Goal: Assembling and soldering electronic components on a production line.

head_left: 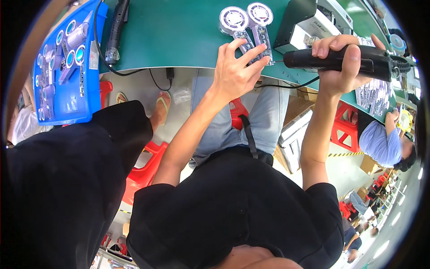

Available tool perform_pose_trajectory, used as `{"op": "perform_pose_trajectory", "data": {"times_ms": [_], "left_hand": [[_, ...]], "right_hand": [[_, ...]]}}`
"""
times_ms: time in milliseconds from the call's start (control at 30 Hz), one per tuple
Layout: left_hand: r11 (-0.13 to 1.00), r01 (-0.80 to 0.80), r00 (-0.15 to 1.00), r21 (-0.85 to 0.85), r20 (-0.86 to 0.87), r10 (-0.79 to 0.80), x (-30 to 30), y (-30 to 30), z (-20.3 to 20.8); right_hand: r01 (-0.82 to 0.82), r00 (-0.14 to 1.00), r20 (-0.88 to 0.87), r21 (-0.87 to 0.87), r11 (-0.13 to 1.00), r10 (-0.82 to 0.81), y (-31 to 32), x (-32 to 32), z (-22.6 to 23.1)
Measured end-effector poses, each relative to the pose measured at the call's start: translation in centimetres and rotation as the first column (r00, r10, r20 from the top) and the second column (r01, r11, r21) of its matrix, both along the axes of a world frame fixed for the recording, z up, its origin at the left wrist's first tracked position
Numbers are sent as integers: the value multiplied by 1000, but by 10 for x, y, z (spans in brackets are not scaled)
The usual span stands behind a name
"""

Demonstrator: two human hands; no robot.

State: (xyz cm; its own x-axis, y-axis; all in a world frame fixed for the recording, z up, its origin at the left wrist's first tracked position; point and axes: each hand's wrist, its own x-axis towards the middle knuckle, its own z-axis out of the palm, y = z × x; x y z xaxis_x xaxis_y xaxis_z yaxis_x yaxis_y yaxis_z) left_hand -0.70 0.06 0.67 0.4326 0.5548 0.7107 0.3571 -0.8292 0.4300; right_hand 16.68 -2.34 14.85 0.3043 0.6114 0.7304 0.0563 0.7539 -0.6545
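Note:
Two small handheld fans (234,19) with round white-ringed heads and clear handles lie side by side on the green table. My left hand (239,67) grips their handles near the table's front edge, fingers spread across them. In my right hand (336,62) is a black electric screwdriver (300,59), wrapped by the fingers and held nearly level. Its thin bit points left at the near end of the right fan's handle (263,40). Whether the bit touches the handle I cannot tell.
A blue bin (71,112) with several lilac fan parts stands at the left. Another black electric screwdriver (117,31) lies beside it, its cable looping along the table edge. A black-and-white box (309,24) stands at the back right. Several handles (374,96) lie farther right; co-workers sit nearby.

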Motion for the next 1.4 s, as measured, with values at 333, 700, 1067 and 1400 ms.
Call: {"op": "perform_pose_trajectory", "data": {"times_ms": [333,700,1067,1400], "left_hand": [[1000,-13,1000,-12,1,13,1,1,-1],[996,78,988,-49,-128,-83,-16,5,2],[988,131,963,-81,-226,-147,-19,10,12],[997,61,985,-47,-160,-67,-4,6,11]], "right_hand": [[15,999,40,-42,999,-13,1,-5,-3],[-63,988,113,-329,942,106,-24,-3,-18],[53,989,143,-90,995,-40,-18,13,-2],[328,921,223,-2,945,-319,3,55,51]]}}
